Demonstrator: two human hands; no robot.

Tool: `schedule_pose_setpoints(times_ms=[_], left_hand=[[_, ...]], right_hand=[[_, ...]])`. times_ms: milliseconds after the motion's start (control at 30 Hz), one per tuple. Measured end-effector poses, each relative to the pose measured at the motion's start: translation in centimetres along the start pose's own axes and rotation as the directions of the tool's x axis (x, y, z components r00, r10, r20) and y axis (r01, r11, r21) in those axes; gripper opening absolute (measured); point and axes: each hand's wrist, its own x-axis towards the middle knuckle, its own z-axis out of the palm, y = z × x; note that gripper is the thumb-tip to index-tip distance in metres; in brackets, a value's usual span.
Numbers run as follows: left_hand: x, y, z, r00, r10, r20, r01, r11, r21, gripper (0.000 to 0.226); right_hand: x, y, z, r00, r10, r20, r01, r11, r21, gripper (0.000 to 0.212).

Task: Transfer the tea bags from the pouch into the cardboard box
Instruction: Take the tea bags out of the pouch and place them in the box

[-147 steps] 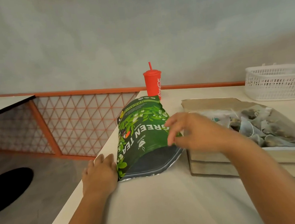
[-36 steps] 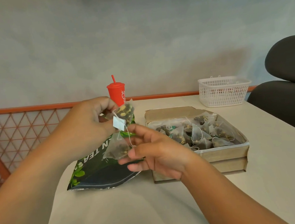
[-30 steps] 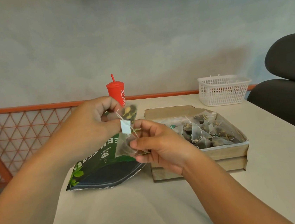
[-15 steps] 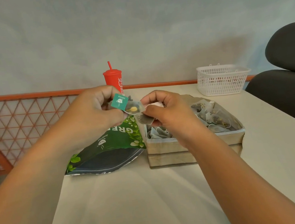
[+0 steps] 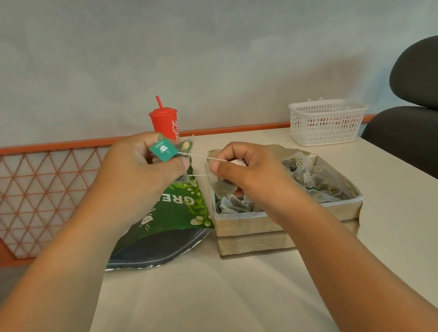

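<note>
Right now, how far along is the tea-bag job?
Many tea bags already lie in the cardboard box. In hand: the left hand pinches a tagged bag, the right hand grips a second bag over the box, strings stretched between them. Left: dropping both in; what remains inside the pouch cannot be seen.

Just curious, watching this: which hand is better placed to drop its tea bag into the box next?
The right hand: it pinches a tea bag over the cardboard box. The left hand holds a second tea bag over the pouch.
</note>
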Motion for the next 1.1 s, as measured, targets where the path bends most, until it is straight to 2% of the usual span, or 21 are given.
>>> schedule_pose_setpoints(times_ms=[100,200,367,467,533,700,867,1000,1100], left_hand=[[0.5,-0.2,0.4,0.997,0.010,-0.079,-0.010,1.000,-0.002,0.015],[0.9,-0.5,0.6,0.997,0.032,-0.077,-0.033,0.999,-0.011,0.016],[1.6,-0.9,0.9,0.998,0.068,-0.004,-0.068,0.994,0.082,0.034],[1.8,-1.3,0.9,0.996,0.088,-0.030,-0.084,0.988,0.133,0.026],[1.9,-1.5,1.0,0.995,0.098,-0.032,-0.093,0.988,0.123,0.020],[2.4,-2.5,1.6,0.990,0.114,-0.079,-0.107,0.990,0.090,0.027],[3.0,-2.8,2.2,0.977,0.126,-0.171,-0.116,0.991,0.066,0.022],[3.7,-2.7,2.2,0.964,0.172,-0.202,-0.157,0.983,0.091,0.024],[4.4,-2.7,2.3,0.959,0.182,-0.218,-0.159,0.980,0.119,0.023]], right_hand=[[-0.1,-0.3,-0.5,0.997,0.008,0.083,-0.005,0.999,-0.037,0.020],[-0.1,-0.5,-1.1,0.989,0.012,0.147,0.002,0.995,-0.095,0.017],[0.4,-0.5,-2.5,0.990,0.003,0.144,0.000,1.000,-0.020,0.021],[0.8,-0.5,-3.6,0.991,-0.021,0.132,0.010,0.997,0.082,0.021],[1.1,-0.6,-4.4,0.996,-0.036,0.084,0.030,0.996,0.081,0.018],[1.7,-0.7,-5.9,0.998,-0.056,-0.013,0.057,0.990,0.125,0.020],[2.2,0.3,-6.8,0.998,-0.013,0.061,0.006,0.994,0.109,0.021],[2.1,1.9,-7.8,0.982,0.091,0.165,-0.081,0.994,-0.067,0.034],[1.9,2.7,-8.9,0.942,0.227,0.248,-0.173,0.960,-0.223,0.037]])
